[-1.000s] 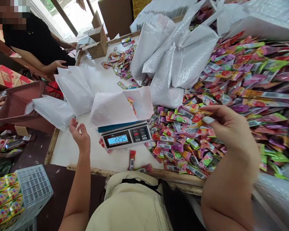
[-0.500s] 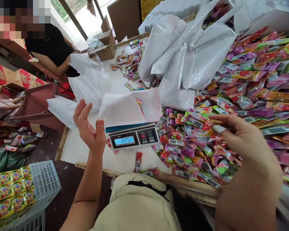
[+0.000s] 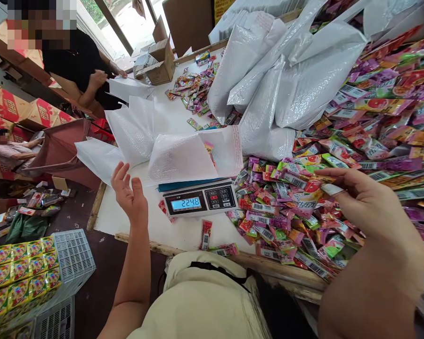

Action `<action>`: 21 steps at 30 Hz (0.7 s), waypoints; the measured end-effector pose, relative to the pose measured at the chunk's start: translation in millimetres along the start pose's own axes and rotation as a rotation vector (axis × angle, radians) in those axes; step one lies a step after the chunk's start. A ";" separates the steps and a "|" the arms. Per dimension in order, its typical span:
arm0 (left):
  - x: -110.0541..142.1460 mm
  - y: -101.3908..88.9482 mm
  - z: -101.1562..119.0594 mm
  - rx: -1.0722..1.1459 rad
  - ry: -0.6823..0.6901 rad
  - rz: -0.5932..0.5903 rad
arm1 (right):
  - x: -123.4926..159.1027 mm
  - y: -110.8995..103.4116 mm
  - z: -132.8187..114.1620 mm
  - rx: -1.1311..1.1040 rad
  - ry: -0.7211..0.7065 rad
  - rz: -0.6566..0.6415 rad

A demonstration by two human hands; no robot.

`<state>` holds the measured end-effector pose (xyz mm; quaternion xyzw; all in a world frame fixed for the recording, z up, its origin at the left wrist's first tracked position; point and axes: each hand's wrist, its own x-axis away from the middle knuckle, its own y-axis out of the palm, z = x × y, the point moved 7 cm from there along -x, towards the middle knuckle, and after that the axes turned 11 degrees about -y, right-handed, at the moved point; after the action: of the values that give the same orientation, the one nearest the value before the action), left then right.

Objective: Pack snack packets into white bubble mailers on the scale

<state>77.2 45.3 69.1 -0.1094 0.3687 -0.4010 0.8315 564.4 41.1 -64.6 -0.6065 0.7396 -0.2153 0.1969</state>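
A digital scale (image 3: 199, 200) reading 2248 stands on the white table near its front edge. An open white bubble mailer (image 3: 183, 157) lies on the scale, with a few candy packets showing in its mouth. My left hand (image 3: 129, 195) is raised palm-up just left of the scale, fingers apart, holding nothing. My right hand (image 3: 353, 200) hovers over the big pile of colourful candy packets (image 3: 286, 207) to the right of the scale. Its forefinger and taped thumb are apart, with nothing clearly between them.
Stuffed white mailers (image 3: 268, 80) are heaped behind the scale, and flat empty ones (image 3: 127, 127) lie to the left. A co-worker (image 3: 77, 61) at the far left holds a mailer. Cardboard box (image 3: 159, 66) at the back. A crate of yellow packets (image 3: 21, 268) stands on the floor, lower left.
The scale reading fell from 2252 to 2248. My left hand rose beside the scale and then dropped a little. The co-worker picked up a mailer. My right hand hardly moved.
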 end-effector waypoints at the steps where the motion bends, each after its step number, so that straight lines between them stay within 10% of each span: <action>1: -0.4 0.0 -1.0 -0.005 -0.005 0.003 | 0.4 -0.9 1.1 0.010 0.009 0.003; 12: -2.4 2.1 -20.4 -0.025 -0.084 -0.008 | -9.3 -4.6 8.9 0.384 -0.093 0.132; 16: -3.7 5.5 -51.4 -0.019 -0.170 -0.047 | -20.8 25.7 -40.0 0.179 -0.232 0.115; 21: -8.7 28.1 -113.0 -0.035 -0.393 -0.098 | -42.1 121.5 -152.7 -0.282 -0.383 -0.222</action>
<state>10.9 83.1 -19.3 -0.2176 0.2004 -0.4053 0.8650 389.2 115.5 -4.4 -0.7351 0.6405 -0.0113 0.2221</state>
